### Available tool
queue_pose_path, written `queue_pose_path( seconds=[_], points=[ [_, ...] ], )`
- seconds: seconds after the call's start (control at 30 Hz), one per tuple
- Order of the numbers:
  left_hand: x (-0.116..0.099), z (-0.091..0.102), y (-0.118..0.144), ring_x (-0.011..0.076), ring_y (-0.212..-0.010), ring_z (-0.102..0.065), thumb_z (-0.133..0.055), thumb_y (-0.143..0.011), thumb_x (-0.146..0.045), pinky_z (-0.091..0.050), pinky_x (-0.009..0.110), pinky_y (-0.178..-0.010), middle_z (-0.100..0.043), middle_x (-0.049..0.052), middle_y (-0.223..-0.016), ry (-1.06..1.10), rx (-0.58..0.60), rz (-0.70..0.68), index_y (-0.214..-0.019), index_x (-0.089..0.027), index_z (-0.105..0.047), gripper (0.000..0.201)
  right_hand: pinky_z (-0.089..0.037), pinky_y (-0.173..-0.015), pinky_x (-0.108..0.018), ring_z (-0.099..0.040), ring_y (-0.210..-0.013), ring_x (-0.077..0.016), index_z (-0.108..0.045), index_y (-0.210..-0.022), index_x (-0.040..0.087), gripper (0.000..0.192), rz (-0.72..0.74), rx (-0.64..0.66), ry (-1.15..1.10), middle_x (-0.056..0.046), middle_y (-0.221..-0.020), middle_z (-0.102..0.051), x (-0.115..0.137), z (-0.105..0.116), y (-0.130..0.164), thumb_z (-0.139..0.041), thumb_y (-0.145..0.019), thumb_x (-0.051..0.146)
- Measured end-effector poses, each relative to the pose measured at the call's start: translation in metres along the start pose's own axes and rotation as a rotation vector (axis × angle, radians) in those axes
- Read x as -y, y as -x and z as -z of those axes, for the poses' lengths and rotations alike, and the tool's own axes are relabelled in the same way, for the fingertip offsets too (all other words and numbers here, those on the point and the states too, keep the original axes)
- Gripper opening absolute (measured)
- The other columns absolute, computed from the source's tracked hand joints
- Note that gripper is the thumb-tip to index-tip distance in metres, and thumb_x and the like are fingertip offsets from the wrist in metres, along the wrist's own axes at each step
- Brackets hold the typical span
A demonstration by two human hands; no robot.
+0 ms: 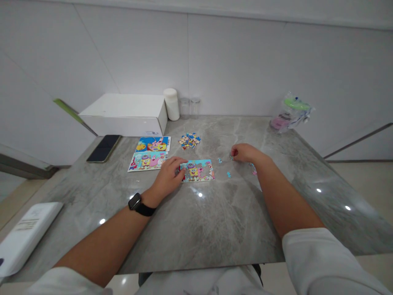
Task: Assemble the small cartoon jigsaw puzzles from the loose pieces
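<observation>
A small cartoon jigsaw puzzle [201,172], partly filled with pieces, lies flat on the grey marbled table. My left hand [168,175] rests at its left edge, fingers stretched out over the border. To the right of the puzzle, my right hand [244,153] pinches a small puzzle piece [231,158] at or just above the tabletop. Loose blue pieces lie between puzzle and hand, one nearer me [229,174] and one farther off [220,160]. A pinkish piece [254,173] shows beside my right forearm, which partly hides that spot.
Behind the puzzle sits a pile of pieces [189,140]. Two printed picture cards [147,161] lie left, near a phone [104,148]. A white box [123,114], a white bottle [171,105] and two clear jars stand at the back. A plastic-wrapped cup [287,116] is back right.
</observation>
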State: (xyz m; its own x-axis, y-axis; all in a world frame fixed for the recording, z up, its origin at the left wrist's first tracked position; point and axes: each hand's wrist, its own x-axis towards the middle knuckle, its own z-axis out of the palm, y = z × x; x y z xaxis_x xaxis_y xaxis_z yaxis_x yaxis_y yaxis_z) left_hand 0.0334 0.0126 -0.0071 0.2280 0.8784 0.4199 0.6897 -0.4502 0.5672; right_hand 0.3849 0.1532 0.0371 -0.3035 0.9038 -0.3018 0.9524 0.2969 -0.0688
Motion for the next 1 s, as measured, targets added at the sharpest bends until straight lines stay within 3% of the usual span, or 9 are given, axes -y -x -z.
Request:
queue_pose_path(
  seconds=[0.17,0.33,0.47,0.63,0.8,1.0],
  points=[
    [-0.002,0.002,0.0,0.0258,-0.116,-0.065,-0.058,-0.099,-0.025,-0.051,0.047,-0.107,-0.07,0.009,-0.119,0.013,-0.02,0.012,-0.122,-0.022,-0.069,0.026,-0.047,-0.072,-0.027,-0.07,-0.083,-0.0187,-0.078,-0.096,0.02,0.016,0.089,-0.039,-0.142,-0.005,-0.093,-0.079,0.005,-0.001,0.0,-0.072,-0.082,0.017],
    [-0.003,0.004,-0.001,0.0257,-0.115,-0.066,-0.059,-0.099,-0.025,-0.052,0.047,-0.106,-0.071,0.008,-0.119,0.027,-0.043,0.017,-0.121,-0.022,-0.069,0.024,-0.05,-0.075,-0.027,-0.067,-0.083,-0.017,-0.076,-0.104,0.019,0.023,0.263,-0.121,-0.529,-0.002,-0.088,-0.074,0.025,0.004,0.008,-0.064,-0.084,0.023],
    [-0.002,0.004,-0.001,0.0258,-0.116,-0.066,-0.058,-0.099,-0.025,-0.052,0.047,-0.106,-0.071,0.009,-0.119,0.027,-0.056,0.017,-0.121,-0.022,-0.069,0.024,-0.049,-0.071,-0.027,-0.064,-0.075,-0.0155,-0.073,-0.097,0.019,0.021,0.364,-0.077,-0.827,0.0,-0.08,-0.07,0.053,0.008,0.019,-0.067,-0.081,0.03],
    [-0.001,0.003,-0.002,0.0257,-0.114,-0.066,-0.059,-0.099,-0.026,-0.053,0.046,-0.104,-0.072,0.009,-0.117,0.031,-0.07,0.002,-0.12,-0.021,-0.069,0.023,-0.048,-0.066,-0.025,-0.063,-0.069,-0.0135,-0.066,-0.09,0.019,0.02,0.377,0.027,-1.089,0.001,-0.075,-0.069,0.085,0.0,0.024,-0.075,-0.076,0.031],
    [-0.003,0.004,-0.001,0.0258,-0.113,-0.066,-0.063,-0.099,-0.029,-0.052,0.046,-0.104,-0.073,0.008,-0.117,0.031,-0.067,-0.015,-0.119,-0.023,-0.069,0.022,-0.046,-0.062,-0.023,-0.059,-0.062,-0.0111,-0.071,-0.1,0.019,0.029,0.42,0.073,-1.214,0.006,-0.068,-0.065,0.11,-0.013,0.025,-0.078,-0.074,0.029],
    [-0.008,0.004,0.0,0.0249,-0.109,-0.067,-0.066,-0.099,-0.034,-0.053,0.045,-0.102,-0.074,0.007,-0.113,0.066,-0.065,-0.024,-0.117,-0.024,-0.071,0.02,-0.054,-0.069,-0.026,-0.07,-0.072,-0.0143,-0.067,-0.094,0.021,0.028,0.348,0.116,-1.383,0.002,-0.075,-0.074,0.13,-0.025,0.028,-0.083,-0.074,0.033]
  ],
)
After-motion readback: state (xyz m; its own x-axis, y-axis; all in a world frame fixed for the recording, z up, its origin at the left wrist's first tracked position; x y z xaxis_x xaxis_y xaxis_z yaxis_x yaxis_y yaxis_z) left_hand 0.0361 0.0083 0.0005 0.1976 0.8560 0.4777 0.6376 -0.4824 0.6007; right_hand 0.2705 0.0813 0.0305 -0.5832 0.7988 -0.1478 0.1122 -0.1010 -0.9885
